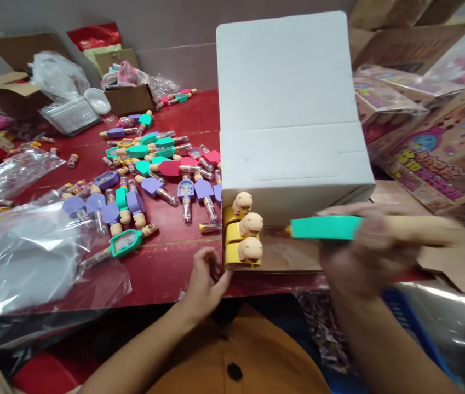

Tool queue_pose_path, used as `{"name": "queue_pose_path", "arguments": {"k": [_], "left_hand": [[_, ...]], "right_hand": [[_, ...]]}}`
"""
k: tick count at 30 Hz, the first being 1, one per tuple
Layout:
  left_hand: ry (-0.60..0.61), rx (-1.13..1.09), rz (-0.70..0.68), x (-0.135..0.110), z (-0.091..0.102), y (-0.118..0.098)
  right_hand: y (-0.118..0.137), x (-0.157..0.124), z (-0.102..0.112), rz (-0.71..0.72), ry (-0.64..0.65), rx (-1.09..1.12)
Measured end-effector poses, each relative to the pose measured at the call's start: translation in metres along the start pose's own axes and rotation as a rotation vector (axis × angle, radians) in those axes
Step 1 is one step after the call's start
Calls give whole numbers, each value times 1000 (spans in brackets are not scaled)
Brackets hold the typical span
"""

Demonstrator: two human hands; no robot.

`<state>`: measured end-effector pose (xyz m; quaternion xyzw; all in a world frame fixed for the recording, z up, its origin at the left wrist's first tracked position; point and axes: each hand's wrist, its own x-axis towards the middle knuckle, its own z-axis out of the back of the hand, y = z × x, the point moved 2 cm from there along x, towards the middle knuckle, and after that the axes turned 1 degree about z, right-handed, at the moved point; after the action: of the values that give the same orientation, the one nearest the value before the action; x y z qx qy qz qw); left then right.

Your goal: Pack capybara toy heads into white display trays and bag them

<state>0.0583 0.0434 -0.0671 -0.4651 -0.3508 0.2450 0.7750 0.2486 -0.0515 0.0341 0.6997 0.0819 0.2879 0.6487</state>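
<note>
A head-worn camera looks down at a red table (166, 262) crowded with small toys.

At the centre stands a white box (290, 109), its open side turned toward the person. Inside the opening, at the left wall, three yellow toys (232, 238) with tan animal heads are stacked one above another.

The left hand (205, 282), at lower centre, lies at the box's lower left corner, just below the stacked yellow toys. Its fingers are loosely curled and touch the box edge; whether they actually grip it cannot be told.

The right hand (363, 246), blurred, is at centre right in front of the box opening. It grasps a teal toy (325, 227) by one end, holding it level. The free end points left toward the yellow toys but stays apart from them.

To the left of the box, a loose spread of toys (154, 169) in purple, teal and pink covers the table. Clear plastic bags (22, 257) lie at the left edge. A small cardboard box (129, 96) and more packaging sit in the upper left. Printed cartons (429, 148) with pink artwork are stacked at the upper right. The person's orange garment (248, 361) fills the bottom centre.
</note>
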Motion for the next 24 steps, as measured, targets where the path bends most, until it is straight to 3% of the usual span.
{"name": "queue_pose_path", "arguments": {"k": [2,4,6,10,14,18,24], "left_hand": [[115,-128,168,3,-5,10],[184,-193,267,1,-9,14],[226,-247,336,0,-10,12],[218,-305,369,2,-9,2],[190,-334,370,3,-10,-2],[142,-324,385,5,-11,0],[103,-312,382,3,-18,2]], "right_hand": [[-8,10,-13,286,-117,-108],[-9,13,-24,512,-106,-284],[-6,12,-30,615,-66,-438],[-1,15,-34,672,8,-523],[3,21,-41,749,134,-442],[7,26,-40,672,272,-456],[-13,19,-42,747,119,-478]]}}
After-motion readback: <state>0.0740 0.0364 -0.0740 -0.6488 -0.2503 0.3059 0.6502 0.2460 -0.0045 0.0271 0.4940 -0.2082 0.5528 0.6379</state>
